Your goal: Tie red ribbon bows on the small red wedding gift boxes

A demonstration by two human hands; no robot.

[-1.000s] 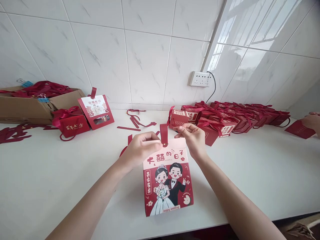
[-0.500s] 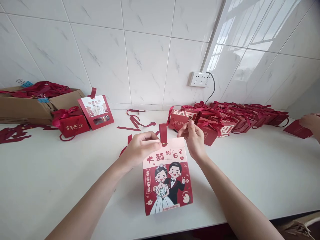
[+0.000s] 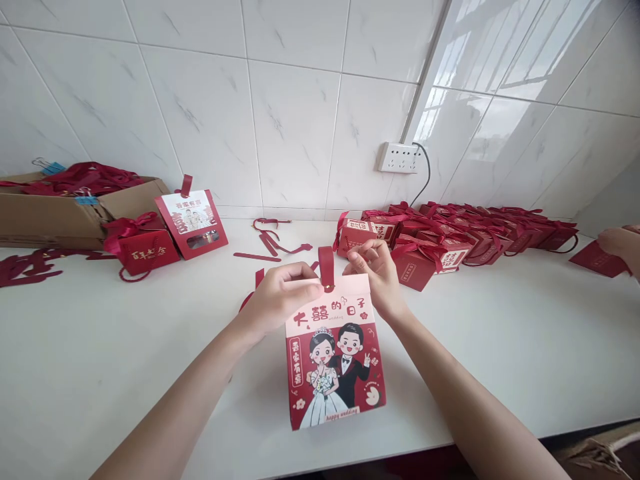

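Note:
A red and pink wedding gift box [image 3: 335, 363], printed with a cartoon bride and groom, stands on the white counter [image 3: 100, 347] in front of me. A red strap handle [image 3: 327, 267] sticks up from its top, fixed by a small gold stud. My left hand [image 3: 283, 297] is closed, pinching the box's top edge just left of the strap. My right hand [image 3: 377, 270] is closed at the top right corner, fingertips pinched on the box's upper edge.
A cardboard carton [image 3: 70, 207] of red straps sits far left, with a red ribboned box [image 3: 145, 247] and a leaning printed box [image 3: 193, 223] beside it. Loose red straps [image 3: 273, 243] lie behind. Several finished red boxes [image 3: 450, 237] line the right. Another person's hand [image 3: 620, 243] holds a red piece at the right edge.
My right hand has shifted slightly left along the box's top edge, fingers re-pinching near the corner. The left hand and the box have stayed in place.

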